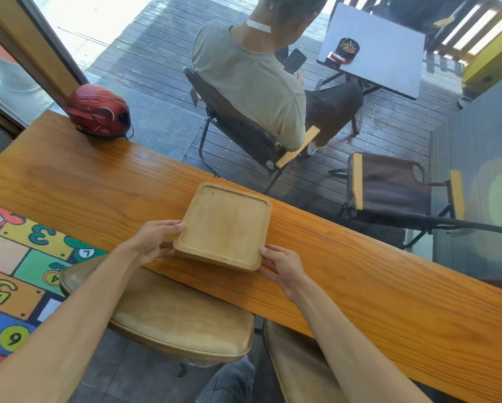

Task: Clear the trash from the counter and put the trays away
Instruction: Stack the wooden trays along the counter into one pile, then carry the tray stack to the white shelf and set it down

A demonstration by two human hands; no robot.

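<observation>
Closest to me are two padded stools [168, 318] tucked under the counter [389, 286], so if I swing round carelessly I could clip one and fumble what I'm carrying. My left hand [153, 239] is clamped on the near-left corner of the wooden tray [226, 226], thumb along the rim, fingers curled underneath. My right hand [284, 267] pinches the near-right corner the same way. The tray sits on the counter close to my edge, and its near side looks raised a bit. There may be a second tray stacked under it, I honestly can't tell from this angle. If there is, the lower one could slide out when I lift, since I'm only gripping corners.

The tray itself is empty, no cups or wrappers in it, and I see no trash on this stretch of counter. Further along to the left sits a red helmet [100, 112]. Beyond the glass someone is sitting on the deck at a small table with a full ashtray [349, 47].
</observation>
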